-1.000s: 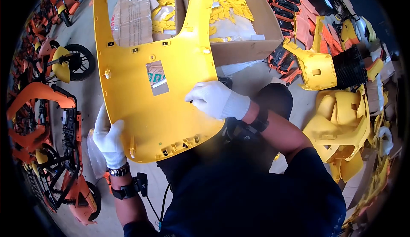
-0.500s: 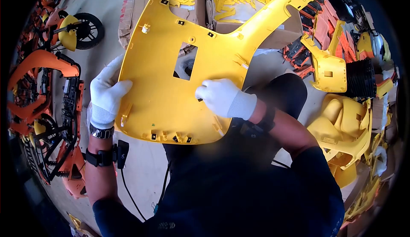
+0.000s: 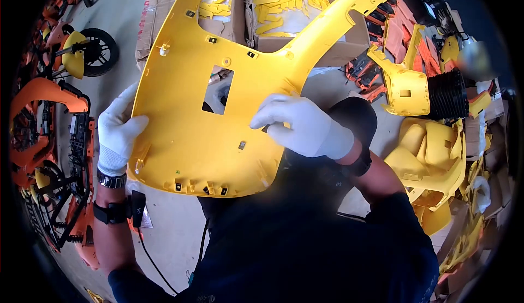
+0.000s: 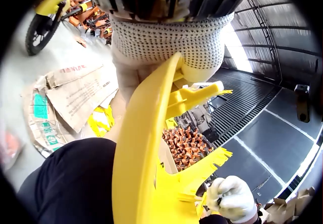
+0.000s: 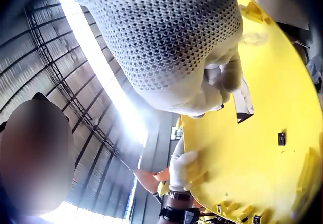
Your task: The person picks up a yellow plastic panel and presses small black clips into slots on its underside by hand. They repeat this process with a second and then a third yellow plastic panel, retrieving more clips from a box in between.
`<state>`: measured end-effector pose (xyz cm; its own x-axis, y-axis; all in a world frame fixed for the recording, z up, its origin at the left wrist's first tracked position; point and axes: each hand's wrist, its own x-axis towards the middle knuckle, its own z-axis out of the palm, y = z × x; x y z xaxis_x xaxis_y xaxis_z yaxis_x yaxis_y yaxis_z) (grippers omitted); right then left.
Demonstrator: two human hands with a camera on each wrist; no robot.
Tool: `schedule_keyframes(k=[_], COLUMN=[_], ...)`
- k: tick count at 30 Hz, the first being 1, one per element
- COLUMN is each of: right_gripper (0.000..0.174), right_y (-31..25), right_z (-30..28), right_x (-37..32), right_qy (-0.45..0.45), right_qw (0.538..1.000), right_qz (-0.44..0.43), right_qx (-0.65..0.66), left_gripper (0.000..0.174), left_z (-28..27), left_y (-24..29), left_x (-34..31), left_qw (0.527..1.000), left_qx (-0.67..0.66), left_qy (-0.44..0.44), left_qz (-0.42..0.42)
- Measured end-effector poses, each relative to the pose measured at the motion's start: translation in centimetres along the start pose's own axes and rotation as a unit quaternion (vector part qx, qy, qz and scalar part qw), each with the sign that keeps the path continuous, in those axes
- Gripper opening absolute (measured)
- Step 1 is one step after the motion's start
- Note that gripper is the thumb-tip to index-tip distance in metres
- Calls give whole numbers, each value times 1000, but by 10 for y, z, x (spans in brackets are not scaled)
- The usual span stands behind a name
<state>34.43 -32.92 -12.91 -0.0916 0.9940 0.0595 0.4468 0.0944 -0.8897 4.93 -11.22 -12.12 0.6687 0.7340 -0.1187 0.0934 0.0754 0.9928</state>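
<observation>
A large yellow plastic body panel (image 3: 185, 128) is held up in front of the lap, inner face towards the head camera. My gloved left hand (image 3: 117, 134) grips its left edge, thumb on the inner face and fingers behind. My gloved right hand (image 3: 305, 128) hovers over the panel's right side, thumb and fingertips pinching a small black clip (image 5: 220, 107) mostly hidden by the glove. Another small dark clip (image 3: 242, 145) lies on the panel below its rectangular cutout. More dark clips (image 3: 178, 186) sit in tabs along the lower and upper edges.
Cardboard boxes (image 3: 349, 41) of small yellow parts stand beyond the panel. On the right are a similar yellow panel (image 3: 409, 87), a black ribbed stack (image 3: 447, 95) and more yellow body parts (image 3: 431, 155). Orange scooter frames (image 3: 54, 93) and a wheel (image 3: 101, 52) stand on the left.
The panel has turned clockwise, then shifted slightly left and down with my left hand. My right fingertips have drawn off to the right, and a clip shows on the panel where they were.
</observation>
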Motion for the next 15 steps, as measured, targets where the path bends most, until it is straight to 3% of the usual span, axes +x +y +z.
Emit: schedule_keyframes(k=[1,4,6,10,13,15], right_gripper=[26,25,25,21,18,16], right_y=[-5,-18,7,55,74,68], right_z=[-14,-56,-69,-59,-49,-43], right_x=[2,12,14,9,7,11], right_qy=[13,30,41,7,-25,-75], right_qw=[999,992,974,947,926,873], right_qz=[-29,7,-41,29,-7,17], right_qx=[-31,-122,-221,-320,-376,-481], left_gripper=[65,65,66,67,66,65], left_z=[-3,-16,-18,-11,-13,-15], left_y=[8,20,23,25,25,24], left_x=[5,17,21,22,20,19], left_qw=[1000,997,994,991,992,993], left_qx=[0,26,55,101,97,88], left_qy=[-18,-70,-84,-86,-83,-76], left_qz=[-15,-35,-37,-2,-4,-10])
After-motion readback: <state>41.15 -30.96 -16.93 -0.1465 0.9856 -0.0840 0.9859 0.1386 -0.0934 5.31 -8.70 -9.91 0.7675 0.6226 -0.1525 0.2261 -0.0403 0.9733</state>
